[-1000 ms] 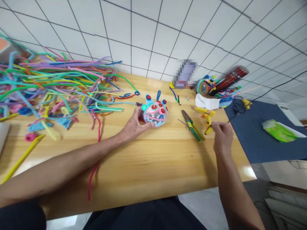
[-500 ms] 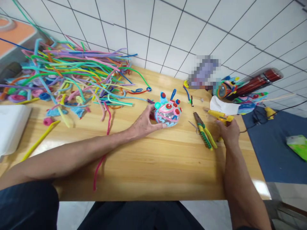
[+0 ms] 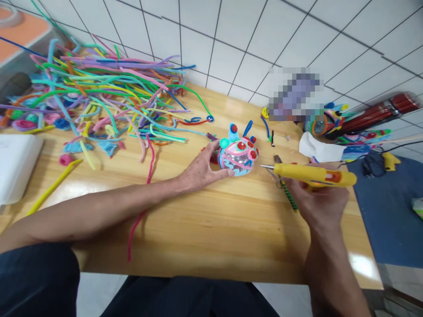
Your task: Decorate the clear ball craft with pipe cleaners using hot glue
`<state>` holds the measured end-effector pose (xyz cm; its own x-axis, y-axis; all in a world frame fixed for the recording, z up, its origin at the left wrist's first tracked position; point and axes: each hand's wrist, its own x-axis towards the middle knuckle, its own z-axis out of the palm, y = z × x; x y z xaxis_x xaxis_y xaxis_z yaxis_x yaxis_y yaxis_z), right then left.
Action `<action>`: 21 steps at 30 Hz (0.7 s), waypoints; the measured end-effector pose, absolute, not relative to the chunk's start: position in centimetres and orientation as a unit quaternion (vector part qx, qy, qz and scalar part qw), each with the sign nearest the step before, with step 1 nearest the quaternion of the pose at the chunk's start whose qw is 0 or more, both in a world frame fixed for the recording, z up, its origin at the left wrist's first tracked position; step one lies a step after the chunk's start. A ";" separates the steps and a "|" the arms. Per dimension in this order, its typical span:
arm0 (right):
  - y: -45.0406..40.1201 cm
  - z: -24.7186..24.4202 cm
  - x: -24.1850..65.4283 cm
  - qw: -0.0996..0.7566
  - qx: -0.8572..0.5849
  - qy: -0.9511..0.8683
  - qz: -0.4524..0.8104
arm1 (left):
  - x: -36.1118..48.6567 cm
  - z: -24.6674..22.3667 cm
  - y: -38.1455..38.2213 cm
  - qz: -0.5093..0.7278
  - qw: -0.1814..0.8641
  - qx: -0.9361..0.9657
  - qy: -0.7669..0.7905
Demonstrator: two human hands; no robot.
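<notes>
At the left edge of the surface (image 3: 205, 237) there is a white box (image 3: 16, 169), cut by the border of the view. Beside it, a yellow stick (image 3: 54, 187) lies aslant. A large heap of coloured stems (image 3: 109, 88) fills the far left corner and spreads along the far edge, near the tiled wall (image 3: 198, 53). From this heap a pink stem (image 3: 150, 160) goes toward the near edge, passing under the left forearm (image 3: 105, 211).

The left hand (image 3: 206, 167) is grasping the left side of the ball (image 3: 238, 163), with the thumb along its front and the other fingers at its back. The ball is around the middle of the surface, a little closer to the far edge. It is clear, trimmed in pink and light blue, with blue ears and red eyes. Whether it is slightly lifted, I cannot tell.

To its right lie the pliers (image 3: 290, 196), partly hidden under the glue gun (image 3: 297, 173). The right hand (image 3: 324, 204) has its fingers wrapped around the handle of this yellow gun, whose metal nozzle points left, near the ball but apart from it. The orange patch on the gun is too blurred for reading. Toward the far right corner are a white paper (image 3: 320, 147) and a dark red flask (image 3: 386, 110); beyond the right edge is a blue mat (image 3: 390, 207).
</notes>
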<state>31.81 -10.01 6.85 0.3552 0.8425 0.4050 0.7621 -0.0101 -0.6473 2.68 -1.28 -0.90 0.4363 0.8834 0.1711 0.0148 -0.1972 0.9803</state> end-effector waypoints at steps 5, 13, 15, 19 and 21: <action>-10.4 6.7 30.8 0.310 -0.688 -0.653 -0.061 | 2.5 -1.0 -1.2 0.398 0.505 0.678 0.356; -10.2 7.1 30.1 0.266 -0.674 -0.689 -0.022 | 2.5 -1.1 -1.4 0.409 0.503 0.680 0.344; -10.0 6.8 30.2 0.266 -0.678 -0.684 -0.021 | 2.5 -1.2 -1.4 0.418 0.505 0.676 0.337; -9.6 6.4 30.4 0.259 -0.673 -0.692 -0.031 | 2.5 -1.2 -1.4 0.420 0.504 0.679 0.329; -9.5 6.3 30.4 0.256 -0.662 -0.703 -0.041 | 2.5 -1.3 -1.4 0.419 0.501 0.684 0.325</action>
<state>30.44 -9.50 6.26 0.0087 0.9099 0.4147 0.9519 0.1194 -0.2820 2.50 -1.41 -1.33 0.4367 0.8648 0.2478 0.0253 -0.2872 0.9575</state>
